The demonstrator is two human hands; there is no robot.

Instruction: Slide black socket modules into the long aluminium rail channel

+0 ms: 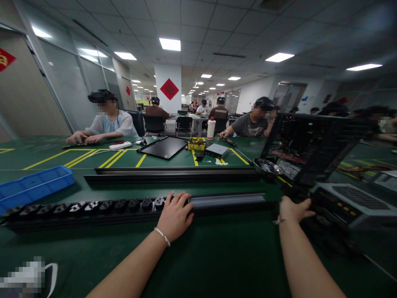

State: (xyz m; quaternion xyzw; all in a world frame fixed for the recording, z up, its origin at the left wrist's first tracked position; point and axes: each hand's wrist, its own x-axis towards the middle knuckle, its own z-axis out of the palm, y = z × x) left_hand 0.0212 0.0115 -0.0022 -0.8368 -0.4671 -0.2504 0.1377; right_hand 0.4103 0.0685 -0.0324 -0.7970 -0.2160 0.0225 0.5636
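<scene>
A long black power strip (93,209) with several sockets lies across the green table (217,256) in front of me. My left hand (176,215) rests on its middle with fingers curled over the top edge. My right hand (294,209) sits at the strip's right end, beside a black device (328,207); its fingers are tucked away behind the hand. Both wrists wear thin bracelets.
A second black rail (170,174) lies farther back. A blue tray (34,184) stands at left. An open computer case (313,147) and a metal bowl (267,166) are at right. Farther off lie a black panel (164,147) and a yellow box (196,143). Other people sit along the far side.
</scene>
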